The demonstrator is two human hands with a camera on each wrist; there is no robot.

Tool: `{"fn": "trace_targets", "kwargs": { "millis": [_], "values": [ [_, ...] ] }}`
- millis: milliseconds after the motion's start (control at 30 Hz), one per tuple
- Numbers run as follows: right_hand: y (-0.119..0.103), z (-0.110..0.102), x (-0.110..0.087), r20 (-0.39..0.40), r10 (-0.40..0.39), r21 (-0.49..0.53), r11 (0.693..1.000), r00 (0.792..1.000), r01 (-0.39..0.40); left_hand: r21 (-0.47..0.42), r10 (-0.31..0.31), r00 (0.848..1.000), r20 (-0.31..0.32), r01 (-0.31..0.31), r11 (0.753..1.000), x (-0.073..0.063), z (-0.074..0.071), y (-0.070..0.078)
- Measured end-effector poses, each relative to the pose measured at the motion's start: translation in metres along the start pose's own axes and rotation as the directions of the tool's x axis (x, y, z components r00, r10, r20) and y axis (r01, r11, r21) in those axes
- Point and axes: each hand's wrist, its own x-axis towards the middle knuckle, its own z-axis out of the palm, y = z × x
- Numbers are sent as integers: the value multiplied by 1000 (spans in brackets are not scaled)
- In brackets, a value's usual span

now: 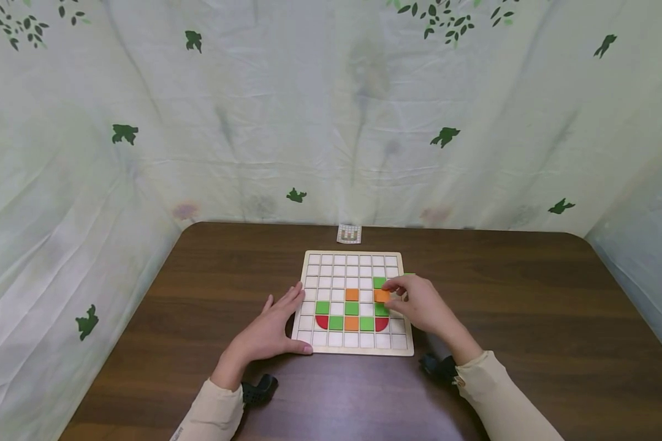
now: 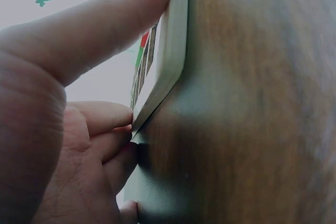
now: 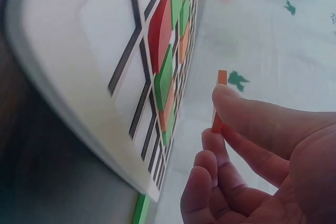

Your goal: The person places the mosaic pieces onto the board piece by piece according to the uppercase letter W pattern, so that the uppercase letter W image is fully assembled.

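A pale grid board lies on the brown table with green, orange and red tiles in its squares. My left hand rests against the board's left side, fingers extended at the edge and thumb at the near left corner. Above the board's right part, my right hand pinches an orange tile between thumb and fingers. The right wrist view shows this tile apart from the board, with another orange tile lying between green ones. From the head view, I cannot tell these two orange tiles apart.
A small printed card lies at the table's back edge. One green tile sits on the table by the board's right edge, mostly hidden in the head view. Light curtains with green bird shapes hang behind the table.
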Motion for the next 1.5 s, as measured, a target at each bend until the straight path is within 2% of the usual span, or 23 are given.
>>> {"fn": "trace_targets", "kwargs": {
  "millis": [433,1000,1500],
  "values": [
    [-12,18,12,1,-41,22,999,999,40,-3,-12,1000,2,12,1000,0,0,1],
    [-27,41,29,19,-15,46,999,1000,14,1,-23,1000,4,23,1000,1,0,2],
    [-44,55,44,33,-54,35,998,998,52,-3,-10,1000,1,10,1000,1,-1,2]
  ]
}}
